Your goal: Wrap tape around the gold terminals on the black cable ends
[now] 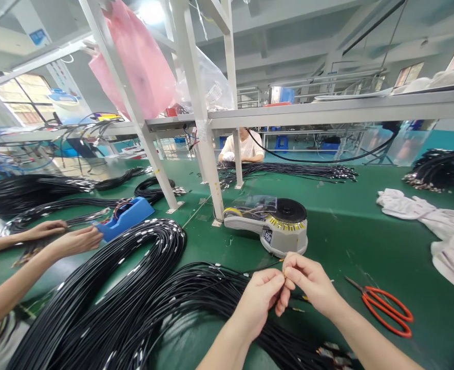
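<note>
My left hand (260,298) and my right hand (311,282) meet in front of the tape dispenser, fingertips pinched together. Between them is a thin black cable (269,266) with a small yellow bit near the fingertips; the fingers hide most of the pinched spot. Below my hands runs a thick bundle of black cables (207,288) with white labels, its metal-tipped ends near the bottom edge. The round grey automatic tape dispenser (284,236), with a black disc on top and yellow tape pieces around it, stands just beyond my fingers.
Red-handled scissors (389,308) lie right of my right arm, with white gloves (415,205) farther back. At left, a co-worker's hands (76,241) work by a blue tape holder (130,216). White shelf posts (207,154) rise from the green table (338,226). Another person (246,146) sits opposite.
</note>
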A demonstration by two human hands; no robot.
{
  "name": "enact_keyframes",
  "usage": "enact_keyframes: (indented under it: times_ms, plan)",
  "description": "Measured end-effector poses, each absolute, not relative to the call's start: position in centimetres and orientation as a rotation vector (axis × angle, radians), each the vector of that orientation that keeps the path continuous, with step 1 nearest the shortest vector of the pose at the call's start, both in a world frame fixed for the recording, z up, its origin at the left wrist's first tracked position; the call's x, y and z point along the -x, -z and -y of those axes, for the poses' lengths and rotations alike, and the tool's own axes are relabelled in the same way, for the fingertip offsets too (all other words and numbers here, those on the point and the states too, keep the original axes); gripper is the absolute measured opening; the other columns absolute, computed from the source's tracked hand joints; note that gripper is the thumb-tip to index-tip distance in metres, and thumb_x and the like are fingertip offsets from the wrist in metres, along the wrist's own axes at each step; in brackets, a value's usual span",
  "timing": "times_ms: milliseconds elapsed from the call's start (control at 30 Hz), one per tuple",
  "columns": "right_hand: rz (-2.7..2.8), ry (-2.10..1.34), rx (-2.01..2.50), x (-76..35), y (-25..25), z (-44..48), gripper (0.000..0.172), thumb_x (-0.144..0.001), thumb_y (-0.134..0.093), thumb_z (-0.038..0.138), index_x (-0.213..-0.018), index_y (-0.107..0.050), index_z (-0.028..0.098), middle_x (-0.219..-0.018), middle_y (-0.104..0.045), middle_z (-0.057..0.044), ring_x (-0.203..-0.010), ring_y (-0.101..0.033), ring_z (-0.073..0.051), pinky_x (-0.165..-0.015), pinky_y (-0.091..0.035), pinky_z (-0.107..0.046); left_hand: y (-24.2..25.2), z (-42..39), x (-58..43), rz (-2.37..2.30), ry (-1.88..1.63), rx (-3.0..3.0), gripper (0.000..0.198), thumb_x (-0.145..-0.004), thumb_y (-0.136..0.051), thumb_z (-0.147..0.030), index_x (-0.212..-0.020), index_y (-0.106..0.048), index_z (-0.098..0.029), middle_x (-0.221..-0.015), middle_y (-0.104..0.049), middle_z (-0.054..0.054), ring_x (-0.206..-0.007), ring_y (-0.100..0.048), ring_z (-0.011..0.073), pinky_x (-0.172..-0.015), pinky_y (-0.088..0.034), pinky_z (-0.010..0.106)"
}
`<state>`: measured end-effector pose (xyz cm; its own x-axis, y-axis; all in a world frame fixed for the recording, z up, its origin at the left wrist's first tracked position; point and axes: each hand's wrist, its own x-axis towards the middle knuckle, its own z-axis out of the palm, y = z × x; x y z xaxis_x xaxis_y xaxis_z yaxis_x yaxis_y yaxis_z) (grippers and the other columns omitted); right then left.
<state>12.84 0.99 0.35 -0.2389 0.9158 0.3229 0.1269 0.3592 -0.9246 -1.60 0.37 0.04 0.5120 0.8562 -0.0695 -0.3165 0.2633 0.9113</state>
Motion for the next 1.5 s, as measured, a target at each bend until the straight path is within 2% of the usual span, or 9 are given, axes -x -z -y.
enact_keyframes:
  times_ms: [133,233,333,433,500,733,933,1167,1500]
  plan:
    - [1.675,-0.818,1.097,-14.3,-0.9,-1.7,0.025,-0.081,-0.051,0.033,-0.06,-0.048,0.019,-0.059,-0.046,0.003,-0.056,-0.043,-0.013,-0.054,-0.036,-0.024,-0.1,-0.9,2.5,-0.933,-0.816,-1.568,0.009,-0.068,-0.059,-0.022,-0.071,-0.062,-0.015,-0.061,-0.057,0.0,-0.059,-0.048,0.0124,-0.059,-0.035,0.024]
    - [1.74,-0.886,1.227,-16.1,-1.2,-2.5,0.022,-0.078,-0.053,0.034,-0.063,-0.054,0.018,-0.059,-0.049,0.002,-0.056,-0.046,-0.013,-0.054,-0.037,-0.025,0.9,-1.2,2.5,-1.129,-0.746,-1.932,0.006,-0.07,-0.057,-0.02,-0.064,-0.059,-0.019,-0.059,-0.054,-0.003,-0.058,-0.046,0.0121,-0.058,-0.033,0.024]
    - [1.768,-1.016,1.295,-17.9,-1.9,-2.8,0.017,-0.076,-0.054,0.033,-0.081,-0.061,0.017,-0.062,-0.055,0.001,-0.058,-0.051,-0.015,-0.056,-0.041,-0.026,2.4,-1.2,1.6,-1.205,-0.742,-2.021,0.008,-0.073,-0.052,-0.016,-0.068,-0.057,-0.02,-0.061,-0.053,-0.004,-0.058,-0.046,0.012,-0.059,-0.034,0.024]
    - [1.741,-0.949,1.299,-19.1,-2.8,-2.6,0.03,-0.076,-0.053,0.032,-0.103,-0.054,0.018,-0.064,-0.056,0.002,-0.062,-0.054,-0.016,-0.063,-0.044,-0.028,3.5,-0.7,0.7,-1.204,-0.737,-2.021,0.015,-0.071,-0.052,-0.012,-0.083,-0.055,-0.02,-0.084,-0.053,-0.002,-0.059,-0.048,0.0101,-0.063,-0.037,0.024]
    - [1.733,-0.845,1.315,-19.7,-3.4,-2.3,0.03,-0.077,-0.051,0.031,-0.104,-0.053,0.018,-0.064,-0.056,0.002,-0.063,-0.054,-0.016,-0.065,-0.044,-0.029,3.8,-0.2,0.3,-1.139,-0.685,-2.067,0.018,-0.07,-0.055,-0.014,-0.087,-0.054,-0.021,-0.092,-0.05,-0.001,-0.058,-0.048,0.0093,-0.063,-0.038,0.024]
    - [1.841,-0.655,1.474,-20.0,-4.3,-1.6,0.023,-0.079,-0.05,0.033,-0.093,-0.063,0.02,-0.077,-0.065,-0.002,-0.071,-0.058,-0.019,-0.065,-0.043,-0.029,3.8,1.5,-0.4,-0.784,-0.424,-2.333,0.008,-0.072,-0.062,-0.026,-0.065,-0.059,-0.022,-0.066,-0.052,0.0,-0.067,-0.051,0.0184,-0.061,-0.034,0.026]
    - [1.886,-0.664,1.435,-19.8,-3.9,-2.1,0.02,-0.079,-0.05,0.031,-0.086,-0.065,0.021,-0.078,-0.066,-0.001,-0.069,-0.058,-0.018,-0.064,-0.043,-0.027,2.2,1.7,-0.6,-0.787,-0.698,-2.05,0.018,-0.084,-0.043,-0.022,-0.072,-0.057,-0.02,-0.071,-0.054,0.002,-0.068,-0.048,0.016,-0.065,-0.033,0.026]
    - [1.565,-0.593,1.464,-20.4,-3.1,-3.0,0.018,-0.076,-0.052,0.033,-0.076,-0.064,0.02,-0.055,-0.057,0.001,-0.056,-0.053,-0.016,-0.057,-0.041,-0.027,-2.1,1.5,3.3,-0.613,-0.903,-1.205,0.017,-0.083,-0.048,-0.031,-0.088,-0.054,-0.016,-0.05,-0.031,-0.007,-0.046,-0.025,0.0079,-0.047,-0.019,0.023]
    - [1.083,-0.819,1.358,-20.2,-0.8,-7.0,0.035,-0.068,-0.061,0.047,-0.078,-0.062,0.014,-0.057,-0.054,0.0,-0.046,-0.05,-0.012,-0.046,-0.044,-0.026,-0.9,0.1,2.3,-0.541,-1.028,-0.816,0.01,-0.074,-0.061,-0.023,-0.075,-0.058,-0.014,-0.053,-0.052,-0.001,-0.049,-0.044,0.0083,-0.051,-0.03,0.023]
